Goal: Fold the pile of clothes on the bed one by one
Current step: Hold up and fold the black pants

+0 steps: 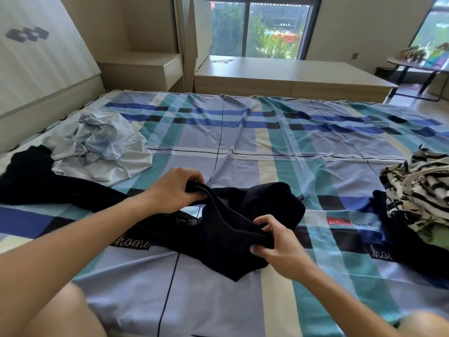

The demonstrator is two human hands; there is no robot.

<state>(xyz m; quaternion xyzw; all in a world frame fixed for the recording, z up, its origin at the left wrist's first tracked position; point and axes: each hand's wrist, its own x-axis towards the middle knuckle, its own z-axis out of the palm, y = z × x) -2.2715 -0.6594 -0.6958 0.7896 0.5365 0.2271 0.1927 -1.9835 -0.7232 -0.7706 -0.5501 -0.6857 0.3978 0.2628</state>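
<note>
As both grips clamp the black garment (226, 235), left hand (173, 190) farther, right hand (279, 243) nearer

A black garment (226, 229) is lying bunched at the centre of the frame on the plaid bed (243, 132). At the left, pale grey-blue clothes (102, 142) are sitting crumpled beside more black cloth (26, 176); a black-and-white striped heap (420, 190) is resting at the right edge.

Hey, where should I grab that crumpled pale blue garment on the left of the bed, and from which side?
Probably its flat lower edge, pinched from the right across bare sheet. The pale blue garment bunches high in the middle; that edge lies spread smooth. The left hand and right hand grip the black garment.
</note>
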